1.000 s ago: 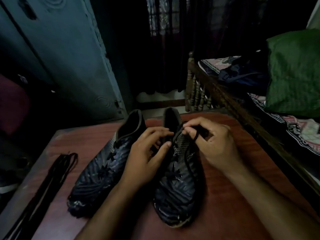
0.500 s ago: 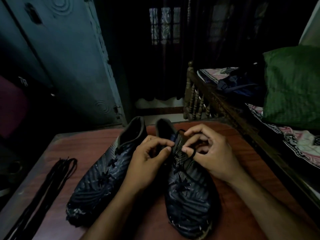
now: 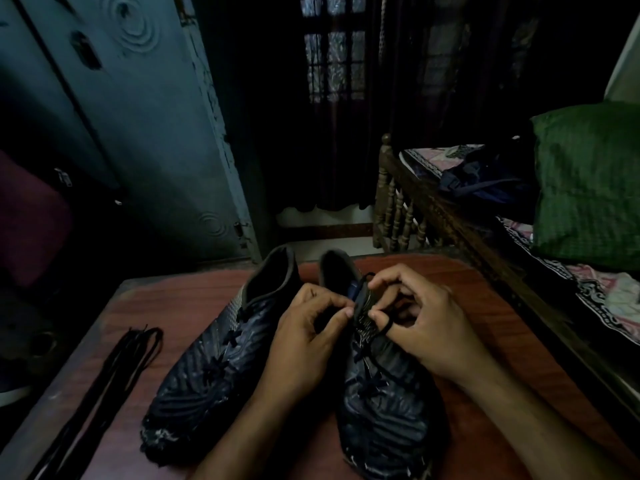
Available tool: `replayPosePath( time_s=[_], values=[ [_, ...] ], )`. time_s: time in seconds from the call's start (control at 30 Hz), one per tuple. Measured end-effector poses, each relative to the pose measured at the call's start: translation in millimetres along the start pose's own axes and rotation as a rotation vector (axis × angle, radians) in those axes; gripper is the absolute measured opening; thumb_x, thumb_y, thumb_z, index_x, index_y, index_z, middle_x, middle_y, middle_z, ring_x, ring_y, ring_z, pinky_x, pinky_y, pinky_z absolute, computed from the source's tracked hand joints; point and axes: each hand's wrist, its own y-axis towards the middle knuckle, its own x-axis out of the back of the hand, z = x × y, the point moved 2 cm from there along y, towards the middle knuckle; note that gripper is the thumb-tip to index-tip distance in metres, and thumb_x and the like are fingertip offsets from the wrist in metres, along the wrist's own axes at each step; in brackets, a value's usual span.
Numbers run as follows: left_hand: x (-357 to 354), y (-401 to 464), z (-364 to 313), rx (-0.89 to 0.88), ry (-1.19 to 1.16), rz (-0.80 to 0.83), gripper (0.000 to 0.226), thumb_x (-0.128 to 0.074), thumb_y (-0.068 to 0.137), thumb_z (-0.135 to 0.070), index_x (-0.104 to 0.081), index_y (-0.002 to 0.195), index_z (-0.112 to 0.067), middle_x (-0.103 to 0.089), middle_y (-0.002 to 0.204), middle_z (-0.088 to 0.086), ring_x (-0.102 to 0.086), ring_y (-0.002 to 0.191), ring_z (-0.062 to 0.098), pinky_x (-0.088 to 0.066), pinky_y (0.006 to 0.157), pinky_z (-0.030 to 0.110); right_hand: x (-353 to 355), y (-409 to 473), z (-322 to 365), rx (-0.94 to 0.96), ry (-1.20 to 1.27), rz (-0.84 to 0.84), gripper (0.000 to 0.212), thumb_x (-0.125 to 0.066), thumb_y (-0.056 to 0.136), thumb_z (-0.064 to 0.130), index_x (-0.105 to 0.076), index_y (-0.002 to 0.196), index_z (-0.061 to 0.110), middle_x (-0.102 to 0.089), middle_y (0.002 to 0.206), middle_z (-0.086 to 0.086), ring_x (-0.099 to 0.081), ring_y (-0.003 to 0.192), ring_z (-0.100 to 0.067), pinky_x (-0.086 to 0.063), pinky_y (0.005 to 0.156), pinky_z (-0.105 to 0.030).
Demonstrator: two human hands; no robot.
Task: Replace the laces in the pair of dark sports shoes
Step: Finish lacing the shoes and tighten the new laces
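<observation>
on the table [image 3: 485,306], the left hand [image 3: 308,334] pinches the right shoe [image 3: 384,403] tongue steady while the right hand [image 3: 426,323] fingers hook its lace [image 3: 382,329]; 2 spare laces [image 3: 114,386] wait by the left edge.

- The right shoe [image 3: 384,403] lies on the tabletop [image 3: 173,306], toe toward the viewer.
- The left shoe [image 3: 221,355] lies just to its left, heels close, toes apart.
- A bundle of spare laces [image 3: 104,386] lies well left of the right shoe, near the tabletop's left edge.
- The left hand [image 3: 308,337] sits on the right shoe's left side, the right hand [image 3: 422,323] on its right, both at the tongue.
- The lace [image 3: 377,332] loops round a right finger.
- The bed [image 3: 450,216] stands right of the right shoe, with a pillow [image 3: 588,181] and a bag [image 3: 485,181] on it.
- A door [image 3: 138,133] stands behind and left.
</observation>
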Motion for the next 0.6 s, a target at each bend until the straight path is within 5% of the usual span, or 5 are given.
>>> replayPosePath(
  time_s=[0.27, 0.43, 0.6],
  values=[
    [0.1, 0.3, 2.1, 0.043, -0.045, 0.024, 0.013, -0.076, 0.091, -0.015, -0.078, 0.094, -0.028, -0.058, 0.096, -0.013, -0.061, 0.098, 0.008, -0.048, 0.086, 0.024, -5.0, -3.2, 3.5, 0.03, -0.068, 0.026, 0.037, -0.083, 0.078, 0.009, -0.064, 0.104, 0.029, -0.069, 0.077, 0.012, -0.068, 0.078, -0.003, -0.048, 0.069, -0.014],
    [0.0, -0.2, 0.0, -0.003, 0.045, 0.052, 0.014, -0.075, 0.093, -0.021, -0.079, 0.105, -0.027, -0.057, 0.096, -0.013, -0.06, 0.096, 0.005, -0.043, 0.08, 0.014, -2.6, -0.7, -0.6, -0.05, -0.042, 0.021, 0.035, -0.085, 0.078, 0.014, -0.065, 0.102, 0.03, -0.068, 0.074, 0.009, -0.066, 0.071, -0.007, -0.046, 0.062, -0.016],
    [-2.0, -1.9, -3.8, -0.046, 0.132, 0.058, 0.005, -0.071, 0.096, -0.027, -0.074, 0.094, -0.032, -0.052, 0.094, -0.013, -0.057, 0.089, 0.003, -0.04, 0.073, 0.016, 1.5, 1.5, -5.4, -0.14, 0.038, 0.079, 0.04, -0.088, 0.074, 0.023, -0.062, 0.101, 0.036, -0.066, 0.076, 0.005, -0.066, 0.07, -0.018, -0.053, 0.069, -0.042]
  ],
)
